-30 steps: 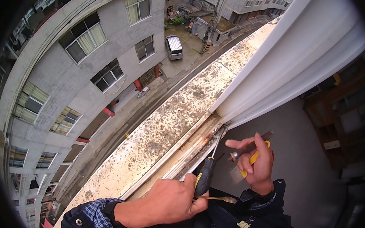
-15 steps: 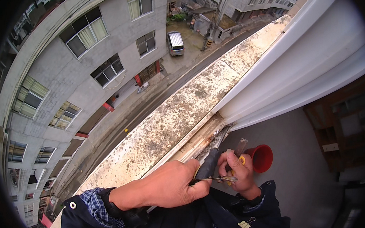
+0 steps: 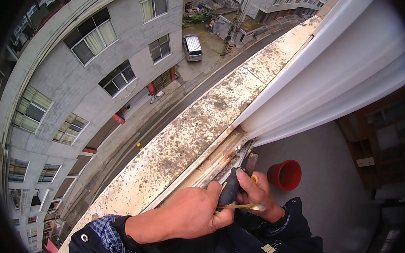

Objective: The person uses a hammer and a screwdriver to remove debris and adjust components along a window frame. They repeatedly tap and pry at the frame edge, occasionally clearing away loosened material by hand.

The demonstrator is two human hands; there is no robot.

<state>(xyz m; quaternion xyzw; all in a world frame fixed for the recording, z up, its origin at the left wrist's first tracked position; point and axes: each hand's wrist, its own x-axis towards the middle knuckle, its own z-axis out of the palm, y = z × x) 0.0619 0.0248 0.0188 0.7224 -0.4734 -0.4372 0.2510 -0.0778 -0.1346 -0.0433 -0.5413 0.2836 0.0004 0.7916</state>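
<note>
My left hand [image 3: 182, 212] is closed round a dark grey, rounded, handle-like thing [image 3: 229, 189] just inside the window. The thumb of my right hand [image 3: 261, 191] presses on that thing's upper end. Also in my right hand are a flat metal blade [image 3: 251, 163], pointing up, and a yellow ring [image 3: 254, 179]; whether they are one tool I cannot tell. Between the hands runs a thin yellowish-brown strip [image 3: 237, 206], blurred, with a shiny rounded end [image 3: 258, 207] by my right palm. My fingers hide much of what they hold.
A worn, dirty window track [image 3: 219, 161] lies beyond my hands, beside a stained outer ledge [image 3: 198, 119]. Past the ledge is a drop to a street with a parked silver van [image 3: 193, 48]. White curtain [image 3: 327, 88] hangs at right; a red bucket [image 3: 275, 175] stands on the floor.
My right hand has moved slightly left and closer in, bringing its thumb onto the grey thing's end. The blade has shifted left with it. My left hand keeps its grip.
</note>
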